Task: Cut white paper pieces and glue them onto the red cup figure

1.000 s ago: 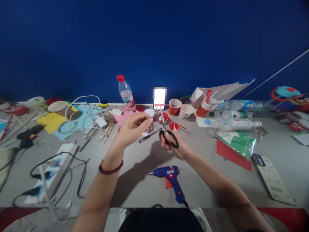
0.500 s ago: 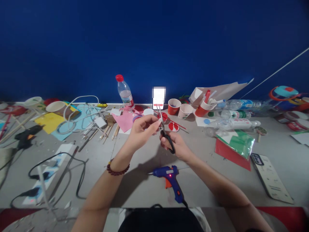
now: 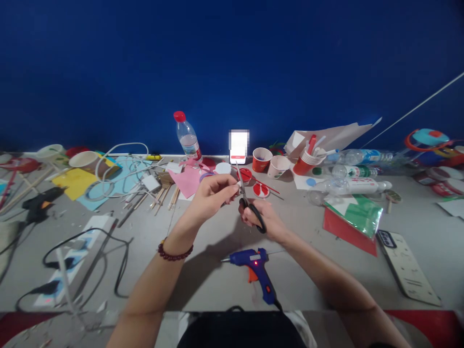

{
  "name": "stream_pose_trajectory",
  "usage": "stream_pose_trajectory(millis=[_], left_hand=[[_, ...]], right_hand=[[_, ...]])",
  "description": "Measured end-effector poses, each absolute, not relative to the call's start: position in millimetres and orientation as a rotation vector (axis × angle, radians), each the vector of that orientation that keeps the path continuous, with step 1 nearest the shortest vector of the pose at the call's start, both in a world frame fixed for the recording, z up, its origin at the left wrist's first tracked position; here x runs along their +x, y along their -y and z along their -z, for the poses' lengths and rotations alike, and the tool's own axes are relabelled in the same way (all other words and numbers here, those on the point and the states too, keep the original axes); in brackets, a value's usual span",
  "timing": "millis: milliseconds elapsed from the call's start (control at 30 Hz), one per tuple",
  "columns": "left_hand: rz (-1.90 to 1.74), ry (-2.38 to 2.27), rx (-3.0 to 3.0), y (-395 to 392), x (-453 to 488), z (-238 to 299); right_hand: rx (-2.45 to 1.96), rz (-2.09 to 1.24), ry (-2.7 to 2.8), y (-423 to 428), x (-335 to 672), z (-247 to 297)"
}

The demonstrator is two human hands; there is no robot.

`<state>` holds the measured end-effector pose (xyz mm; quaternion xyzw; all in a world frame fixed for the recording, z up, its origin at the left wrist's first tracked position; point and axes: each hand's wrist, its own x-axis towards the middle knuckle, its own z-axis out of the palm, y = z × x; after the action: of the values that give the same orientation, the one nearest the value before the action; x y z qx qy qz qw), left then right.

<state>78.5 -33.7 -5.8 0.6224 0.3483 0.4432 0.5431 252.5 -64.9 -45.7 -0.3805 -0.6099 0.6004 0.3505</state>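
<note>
A deep blue wall [image 3: 232, 63] rises behind the back edge of the grey worktop [image 3: 300, 290]. On the worktop, a white power strip [image 3: 78, 257] with dark plugs runs slantwise toward the front left corner. A red-capped plastic bottle [image 3: 189, 140] stands near the back edge, left of its middle. By the middle of the front edge lies a blue glue gun [image 3: 263, 274], nozzle toward the left edge, a red light lit on its side. A phone in a pale case [image 3: 411, 270] lies toward the front right corner.

The left hand [image 3: 212, 195], a beaded bracelet at its wrist, has thumb and fingertips pinched together above the worktop. The right hand [image 3: 270, 220], just beside it, grips black-handled scissors [image 3: 244, 194], whose blades point toward the back edge. Beyond, near that edge, stands a red paper cup [image 3: 261, 162]; closer in lies a red-stained disc [image 3: 261, 190]. Smallest is a white piece [image 3: 239, 184], held in the left fingertips right beside the blades.
</note>
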Motion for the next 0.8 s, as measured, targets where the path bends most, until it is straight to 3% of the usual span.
stream_pose_trajectory(millis=[800], left_hand=[[-0.969,-0.805,1.514,14.4,66.4,16.8]], right_hand=[[-1.126,-1.615,1.529,60.9,249.3,48.0]])
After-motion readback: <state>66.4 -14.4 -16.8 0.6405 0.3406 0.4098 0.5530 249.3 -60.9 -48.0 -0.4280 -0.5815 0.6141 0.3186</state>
